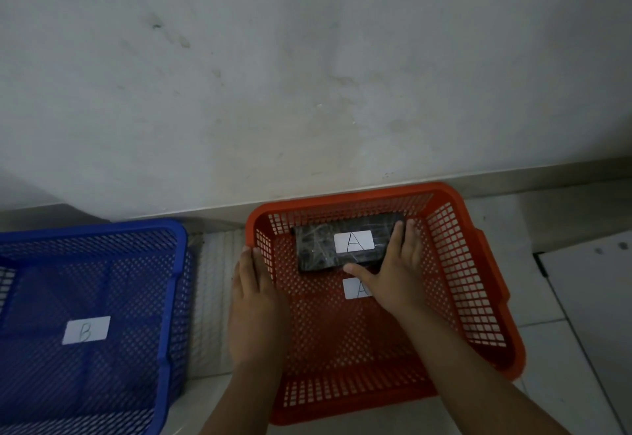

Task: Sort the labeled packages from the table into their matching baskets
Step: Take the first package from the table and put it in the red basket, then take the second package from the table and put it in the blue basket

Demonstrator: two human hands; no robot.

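At the far end of the orange basket (pixel 478 284), the black package (pixel 318 246) marked A is grasped by the right hand (pixel 396 273): the fingers are laid against its right end and the thumb is stretched along its near edge. The grip is not clenched; it looks like a light hold suited to setting the package flat on the basket floor, close to the far wall. The white label (pixel 354 241) on the package is kept face up, so the letter can be read. Just below it, a second white A label (pixel 354 288), fixed to the basket floor, is partly covered by the same hand; the match between package and basket is thus shown.

The left hand (pixel 256 301) is released and holds nothing. It is laid flat against the outside of the basket's left wall, fingertips at the rim, probably to keep the light plastic basket from sliding while the package is placed.

To the left, well apart from the hands, a blue basket (pixel 171 297) marked with a B label (pixel 86 329) is seen; no package can be made out in it. Both baskets are set on a pale tiled floor (pixel 547 349) against a stained whitish wall (pixel 307 75). The corner of a white tabletop (pixel 595 280) shows at the right edge.
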